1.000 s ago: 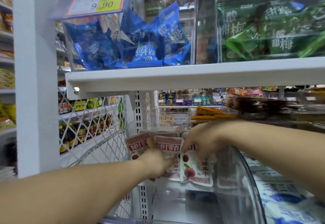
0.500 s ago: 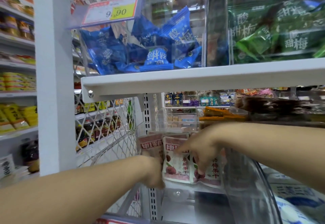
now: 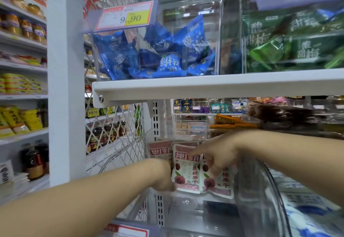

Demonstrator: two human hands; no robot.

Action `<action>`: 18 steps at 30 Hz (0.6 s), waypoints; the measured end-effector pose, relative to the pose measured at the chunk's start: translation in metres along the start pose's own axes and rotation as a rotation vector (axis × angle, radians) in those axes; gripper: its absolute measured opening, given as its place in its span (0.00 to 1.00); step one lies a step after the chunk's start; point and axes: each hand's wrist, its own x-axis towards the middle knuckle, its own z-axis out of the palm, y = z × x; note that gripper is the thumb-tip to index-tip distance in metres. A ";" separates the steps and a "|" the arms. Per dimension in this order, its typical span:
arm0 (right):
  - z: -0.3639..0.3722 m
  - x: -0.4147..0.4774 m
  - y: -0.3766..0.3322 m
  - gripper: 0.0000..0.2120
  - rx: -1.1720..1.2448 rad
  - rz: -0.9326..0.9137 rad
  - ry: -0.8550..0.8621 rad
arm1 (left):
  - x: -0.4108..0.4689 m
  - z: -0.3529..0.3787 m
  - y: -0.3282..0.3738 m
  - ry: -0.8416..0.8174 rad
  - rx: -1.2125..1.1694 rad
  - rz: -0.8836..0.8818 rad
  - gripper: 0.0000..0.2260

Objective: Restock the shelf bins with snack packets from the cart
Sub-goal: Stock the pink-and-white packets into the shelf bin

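Note:
Several pink-and-white snack packets (image 3: 187, 171) with red fruit pictures stand upright in a clear shelf bin (image 3: 258, 190) on the lower shelf. My left hand (image 3: 163, 175) is pressed against the left side of the packets, its fingers hidden behind them. My right hand (image 3: 217, 155) reaches in from the right, fingers curled over the top and front of the packets. Another pink packet (image 3: 160, 148) stands behind them at the left.
A white shelf board (image 3: 214, 86) runs just above my hands. It carries a clear bin of blue packets (image 3: 158, 54) with a 9.90 price tag (image 3: 124, 17), and a bin of green packets (image 3: 290, 43). A white upright post (image 3: 65, 80) and wire mesh (image 3: 115, 136) stand left.
The view has shifted so the shelf sits further right and lower. The packets have gone down deeper into the bin, with both hands still on them.

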 end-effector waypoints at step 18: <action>0.085 -0.217 -0.020 0.15 0.064 -0.186 0.771 | -0.143 0.022 0.050 0.743 -0.545 0.446 0.09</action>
